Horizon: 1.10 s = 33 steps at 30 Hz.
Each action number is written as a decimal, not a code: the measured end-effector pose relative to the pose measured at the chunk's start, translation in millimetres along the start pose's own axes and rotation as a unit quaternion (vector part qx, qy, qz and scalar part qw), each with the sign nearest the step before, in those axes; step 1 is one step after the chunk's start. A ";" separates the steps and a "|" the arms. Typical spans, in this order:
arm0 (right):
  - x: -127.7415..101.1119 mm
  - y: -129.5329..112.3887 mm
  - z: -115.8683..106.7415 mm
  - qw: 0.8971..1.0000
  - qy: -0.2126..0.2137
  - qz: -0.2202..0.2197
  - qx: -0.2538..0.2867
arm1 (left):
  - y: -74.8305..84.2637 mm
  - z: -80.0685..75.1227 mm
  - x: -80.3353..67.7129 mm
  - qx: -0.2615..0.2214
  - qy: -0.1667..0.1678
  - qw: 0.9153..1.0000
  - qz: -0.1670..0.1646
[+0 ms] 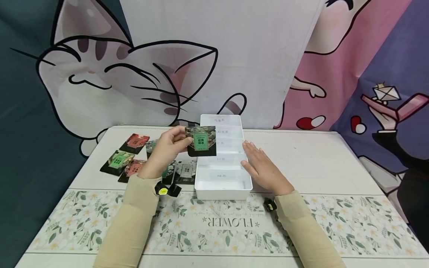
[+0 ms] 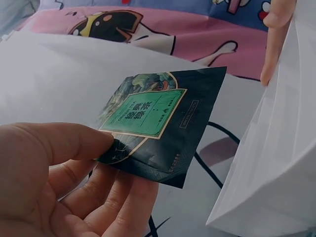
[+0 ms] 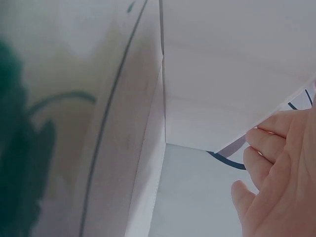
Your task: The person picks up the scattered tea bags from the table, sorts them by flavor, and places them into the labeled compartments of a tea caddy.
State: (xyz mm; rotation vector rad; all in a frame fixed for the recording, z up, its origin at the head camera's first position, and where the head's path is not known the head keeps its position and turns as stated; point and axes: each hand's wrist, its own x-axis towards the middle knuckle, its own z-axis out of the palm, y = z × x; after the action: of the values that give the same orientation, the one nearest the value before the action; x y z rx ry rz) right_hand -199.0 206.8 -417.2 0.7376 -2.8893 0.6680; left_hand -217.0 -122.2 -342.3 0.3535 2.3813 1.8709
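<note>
The left hand (image 1: 169,145) pinches a dark tea packet (image 1: 201,140) with a green label between thumb and fingers, holding it above the left edge of the white divided box (image 1: 223,188) on the table (image 1: 318,156). The right hand (image 1: 263,167) lies flat, fingers straight, against the box's right wall. More packets (image 1: 129,160) lie left of the box.

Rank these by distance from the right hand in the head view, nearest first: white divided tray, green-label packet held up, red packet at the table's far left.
1. white divided tray: the right hand lies flat against its right wall.
2. green-label packet: over the tray's left side, pinched by the left hand.
3. red packet: far left on the table.
</note>
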 end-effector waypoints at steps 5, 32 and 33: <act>0.3 -1.3 1.4 1.000 -0.003 -0.003 0.007 | 2.1 6.3 -7.9 -0.011 -0.001 1.000 0.005; 0.9 2.3 2.3 1.000 0.009 -0.008 0.000 | -1.2 34.4 -11.3 0.026 -0.042 0.997 0.065; 1.2 1.8 2.2 1.000 0.008 -0.008 0.000 | -1.9 35.1 -11.4 0.031 -0.043 0.996 0.066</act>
State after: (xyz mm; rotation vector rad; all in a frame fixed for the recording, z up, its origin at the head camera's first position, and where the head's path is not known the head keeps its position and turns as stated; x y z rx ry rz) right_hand -200.8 206.7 -419.7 0.7524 -2.8655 0.6691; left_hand -198.6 -92.2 -353.5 0.5988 2.4164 1.7956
